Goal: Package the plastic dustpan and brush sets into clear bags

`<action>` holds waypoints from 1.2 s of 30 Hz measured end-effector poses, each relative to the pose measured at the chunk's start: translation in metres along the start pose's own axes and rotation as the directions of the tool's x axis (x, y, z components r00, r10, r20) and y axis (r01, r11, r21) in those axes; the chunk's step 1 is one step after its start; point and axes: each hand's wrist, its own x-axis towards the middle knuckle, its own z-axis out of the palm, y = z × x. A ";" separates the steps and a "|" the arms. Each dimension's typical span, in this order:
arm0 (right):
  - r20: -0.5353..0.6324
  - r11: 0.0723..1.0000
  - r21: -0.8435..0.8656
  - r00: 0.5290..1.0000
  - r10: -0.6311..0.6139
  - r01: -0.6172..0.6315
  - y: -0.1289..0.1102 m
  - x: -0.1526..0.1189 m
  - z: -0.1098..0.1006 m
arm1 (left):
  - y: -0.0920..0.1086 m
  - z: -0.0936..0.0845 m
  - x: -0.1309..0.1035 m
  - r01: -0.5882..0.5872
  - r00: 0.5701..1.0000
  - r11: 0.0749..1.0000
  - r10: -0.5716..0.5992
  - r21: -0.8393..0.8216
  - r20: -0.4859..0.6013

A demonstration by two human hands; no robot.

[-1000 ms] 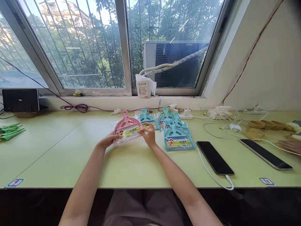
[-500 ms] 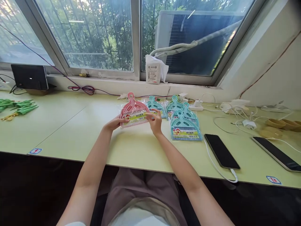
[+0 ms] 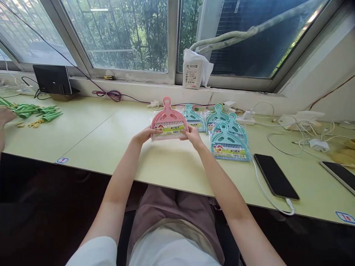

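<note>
Pink wrapped dustpan (image 3: 169, 118), left hand (image 3: 142, 135) gripping its left side, right hand (image 3: 193, 136) gripping its lower right corner, turquoise wrapped dustpans (image 3: 229, 139) lying rightward on the table (image 3: 172, 166)

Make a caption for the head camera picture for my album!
Two hands hold a plastic-wrapped pink dustpan-and-brush set near turquoise sets.

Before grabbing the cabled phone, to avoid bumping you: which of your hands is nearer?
Right. The right hand is left of and beyond the cabled phone; the left hand, farther left.
</note>
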 end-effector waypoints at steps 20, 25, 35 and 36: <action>-0.231 0.981 0.157 0.970 -0.075 0.113 0.011 0.003 0.006 | 0.005 0.036 0.011 -0.281 0.776 0.863 0.462 0.419 -0.431; -0.136 0.978 0.205 0.991 -0.022 0.049 0.010 0.001 0.004 | 0.012 0.051 0.000 -0.330 0.663 0.773 0.598 0.542 -0.450; -0.070 0.983 0.168 0.996 -0.063 0.074 0.012 -0.003 0.013 | 0.007 0.055 0.004 -0.428 0.473 0.735 0.678 0.526 -0.562; -0.063 0.983 0.167 0.996 -0.064 0.074 0.011 -0.004 0.014 | 0.005 0.055 0.005 -0.444 0.448 0.731 0.681 0.517 -0.579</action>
